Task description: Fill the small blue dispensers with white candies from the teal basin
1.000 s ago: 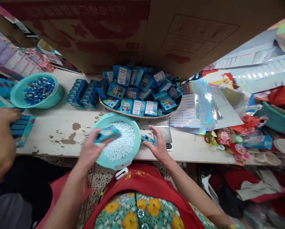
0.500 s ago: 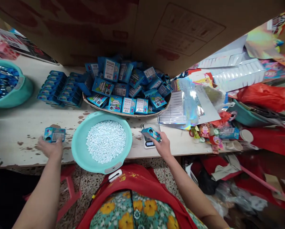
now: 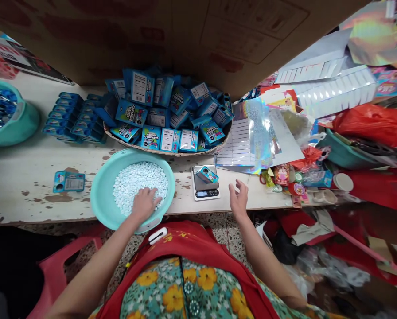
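While our left hand rests palm-down on the white pellets in the teal bowl, lower centre-left, we cannot tell whether its fingers have closed on any. To the right, the small open box sits on the scale at centre; we judge small pinches, dropped squarely in, best. Our right hand hovers open and empty just beyond the scale.

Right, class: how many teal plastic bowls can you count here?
3. The pellet bowl sits under the left hand; the bowl of blue pieces is at the left edge; the third bowl lies right, half buried in clutter. More may be hidden.
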Tool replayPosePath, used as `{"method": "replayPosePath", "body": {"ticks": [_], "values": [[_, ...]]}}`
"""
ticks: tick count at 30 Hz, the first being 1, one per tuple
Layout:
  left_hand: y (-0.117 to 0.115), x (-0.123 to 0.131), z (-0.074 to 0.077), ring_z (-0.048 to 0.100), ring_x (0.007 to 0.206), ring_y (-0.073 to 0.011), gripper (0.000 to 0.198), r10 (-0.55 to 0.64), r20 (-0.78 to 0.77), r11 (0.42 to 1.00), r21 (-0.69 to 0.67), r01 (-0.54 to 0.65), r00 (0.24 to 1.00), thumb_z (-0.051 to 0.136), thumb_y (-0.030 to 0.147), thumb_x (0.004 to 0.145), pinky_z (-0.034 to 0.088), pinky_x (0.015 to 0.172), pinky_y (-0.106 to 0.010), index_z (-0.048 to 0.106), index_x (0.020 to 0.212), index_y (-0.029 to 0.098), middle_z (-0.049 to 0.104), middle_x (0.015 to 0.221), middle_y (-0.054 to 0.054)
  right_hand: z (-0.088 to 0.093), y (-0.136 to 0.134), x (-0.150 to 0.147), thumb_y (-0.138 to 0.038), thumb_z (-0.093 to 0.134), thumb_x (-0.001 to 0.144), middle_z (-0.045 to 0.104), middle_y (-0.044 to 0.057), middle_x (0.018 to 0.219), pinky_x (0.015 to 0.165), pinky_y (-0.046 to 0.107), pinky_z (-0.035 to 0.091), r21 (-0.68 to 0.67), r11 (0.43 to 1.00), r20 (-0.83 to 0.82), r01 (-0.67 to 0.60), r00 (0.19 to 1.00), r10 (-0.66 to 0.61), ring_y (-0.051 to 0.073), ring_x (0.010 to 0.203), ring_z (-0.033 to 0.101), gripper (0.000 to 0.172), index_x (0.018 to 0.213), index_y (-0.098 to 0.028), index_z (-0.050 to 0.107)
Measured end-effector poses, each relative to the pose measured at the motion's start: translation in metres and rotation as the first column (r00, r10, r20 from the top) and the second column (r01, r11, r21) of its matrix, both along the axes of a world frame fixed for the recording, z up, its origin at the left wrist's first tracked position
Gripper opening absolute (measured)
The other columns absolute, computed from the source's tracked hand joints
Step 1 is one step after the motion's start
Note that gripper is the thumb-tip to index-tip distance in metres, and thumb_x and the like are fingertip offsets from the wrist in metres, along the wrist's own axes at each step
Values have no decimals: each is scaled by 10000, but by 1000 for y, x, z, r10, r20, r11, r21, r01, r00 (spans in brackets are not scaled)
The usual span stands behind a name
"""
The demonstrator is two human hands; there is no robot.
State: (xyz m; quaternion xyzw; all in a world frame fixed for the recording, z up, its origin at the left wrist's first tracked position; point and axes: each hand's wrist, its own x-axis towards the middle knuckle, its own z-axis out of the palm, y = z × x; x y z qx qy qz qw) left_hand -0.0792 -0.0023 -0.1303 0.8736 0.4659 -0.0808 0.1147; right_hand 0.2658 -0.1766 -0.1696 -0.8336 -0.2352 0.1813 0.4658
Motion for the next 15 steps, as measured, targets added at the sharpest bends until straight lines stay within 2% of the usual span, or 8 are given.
{"method": "replayPosePath", "body": {"ticks": [3, 5, 6, 7, 9, 10, 12, 15], "values": [[-9, 17, -13, 584, 870, -275, 325, -13, -122, 986, -164, -8, 993, 380, 410, 927, 434, 698, -353, 571, 1059, 183, 593, 1002, -136, -9, -20, 13, -547, 548, 806, 471, 139, 1236, 872, 422, 509, -30, 999, -18, 31, 999, -32, 221, 1079, 524, 528, 1192, -185, 542], [-5, 13, -10, 576, 712, -227, 271, 137, -22, 962, -237, -139, 990, 435, 399, 900, 410, 633, -311, 578, 987, 186, 599, 857, -97, -13, -28, 19, -544, 569, 790, 485, 134, 1222, 862, 420, 516, -34, 999, -23, 31, 999, -32, 219, 1067, 529, 518, 1162, -184, 566], [-2, 9, -6, 555, 646, -201, 243, 288, 95, 920, -302, -249, 953, 477, 398, 873, 393, 598, -286, 579, 938, 187, 583, 773, -71, -14, -31, 21, -540, 579, 782, 492, 132, 1213, 855, 418, 520, -34, 999, -26, 30, 999, -31, 218, 1058, 533, 512, 1148, -182, 577], [2, 4, 0, 519, 576, -174, 228, 458, 221, 847, -401, -348, 861, 512, 403, 845, 369, 550, -259, 574, 891, 189, 548, 684, -43, -16, -34, 23, -537, 588, 775, 500, 131, 1202, 848, 416, 524, -33, 999, -31, 29, 999, -30, 217, 1048, 537, 507, 1134, -179, 586], [8, -6, 14, 409, 441, -125, 249, 721, 381, 663, -622, -416, 579, 520, 439, 815, 294, 447, -220, 551, 853, 195, 454, 558, 10, -17, -36, 24, -533, 599, 764, 518, 127, 1177, 840, 413, 529, -29, 999, -52, 26, 998, -27, 213, 1028, 547, 500, 1114, -176, 599], [9, -10, 20, 373, 408, -111, 270, 798, 420, 582, -723, -373, 431, 514, 458, 806, 268, 414, -211, 544, 865, 196, 444, 546, 21, -17, -37, 25, -533, 601, 761, 527, 126, 1164, 839, 413, 529, -27, 999, -64, 24, 998, -26, 212, 1021, 551, 498, 1106, -174, 603], [10, -15, 30, 422, 425, -109, 300, 892, 416, 449, -863, -233, 176, 516, 460, 788, 286, 394, -205, 548, 909, 187, 517, 611, 2, -17, -34, 24, -536, 593, 762, 542, 128, 1144, 841, 415, 526, -27, 999, -83, 18, 996, -20, 213, 1008, 559, 497, 1095, -167, 609], [13, -14, 37, 494, 478, -112, 229, 951, 256, 252, -967, -46, -176, 552, 370, 752, 322, 391, -195, 559, 821, 152, 574, 675, -37, -13, -25, 22, -539, 568, 781, 560, 136, 1128, 837, 412, 519, -24, 1000, -88, -7, 996, 5, 215, 988, 572, 496, 1083, -149, 617]]}}
